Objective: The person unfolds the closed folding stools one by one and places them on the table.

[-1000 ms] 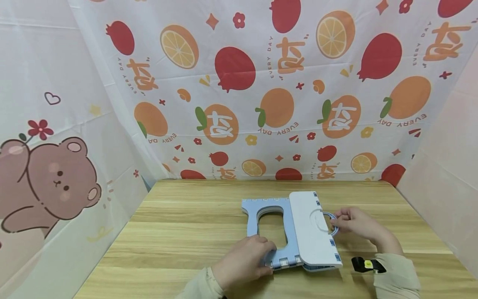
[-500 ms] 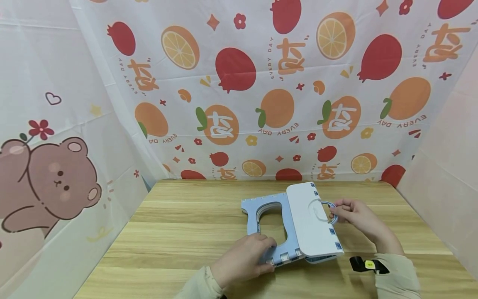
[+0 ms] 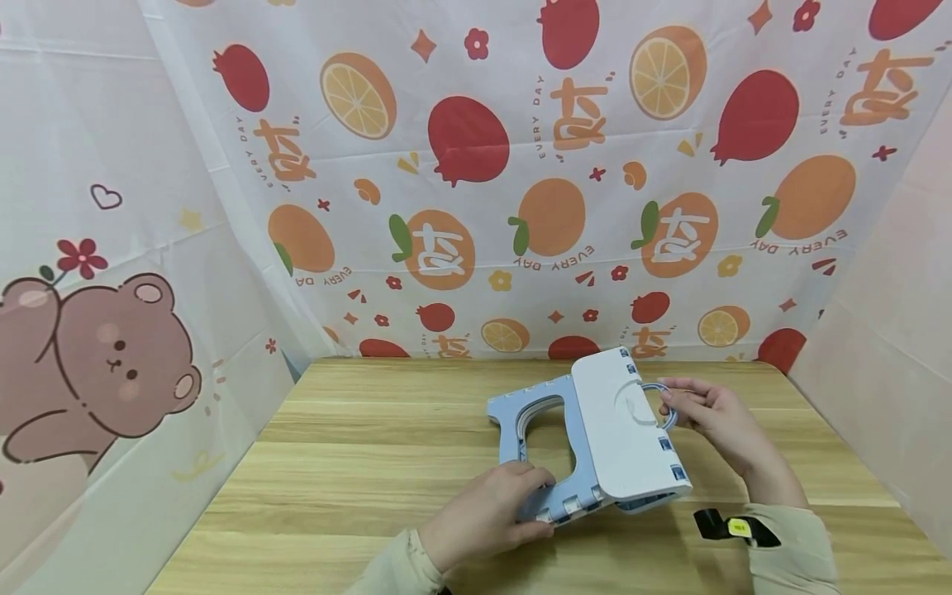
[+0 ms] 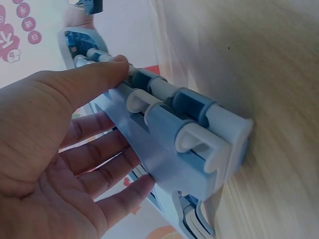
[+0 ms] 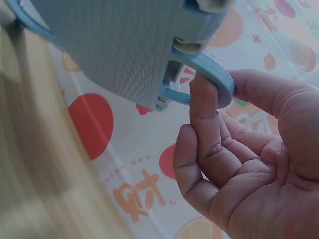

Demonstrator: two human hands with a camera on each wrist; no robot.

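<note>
Fruit-print backdrop (image 3: pixel 476 215) hangs behind a wood-grain worktop (image 3: pixel 357 463). Folding step stool (image 3: pixel 606 430), white & lt. blue, is R of the worktop's ctr., btwn near & far edges; looks part-folded, R end tipped up, prob. off the surface. Can't tell if its L end touches.

L hand (image 3: pixel 487 512) grips the hinged near edge of the blue leg frame (image 3: pixel 583 446), thumb one side, fingers the other. R hand (image 3: pixel 710 413) pinches the handle loop (image 5: pixel 219 74) btwn thumb & index finger, other fingers loose.

Step in hand, best guess: working the hinged panels, L steadying, R raising the loop. Next move calls for a firm L hold, even pull on the loop, fingertips clear of the hinges, which could nip.
</note>
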